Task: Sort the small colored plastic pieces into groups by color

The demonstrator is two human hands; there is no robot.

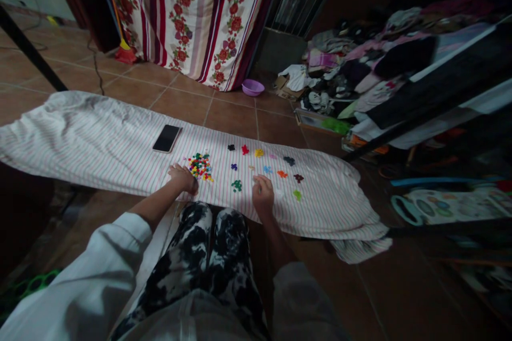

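My left hand [184,178] rests on the striped cloth at the left edge of a mixed heap of small coloured beads [200,166], its fingers stretched out. Over the cloth further right, my right hand [263,194] has its fingers curled together; whatever they may hold is too small to see. A few beige beads [252,167] lie just beyond its fingertips. Single-colour groups spread around it: green beads [237,186], purple beads [234,167], light blue beads [268,169], orange beads [282,174], red beads [245,149], yellow beads [259,153] and lime beads [296,195].
A phone [167,138] lies left of the heap on the striped cloth [100,138]. Black beads [231,147], dark grey beads [289,161] and brown beads [298,178] are also laid out. Beyond stand a purple basin [253,87], a floral curtain [208,21] and piled clothes [360,64].
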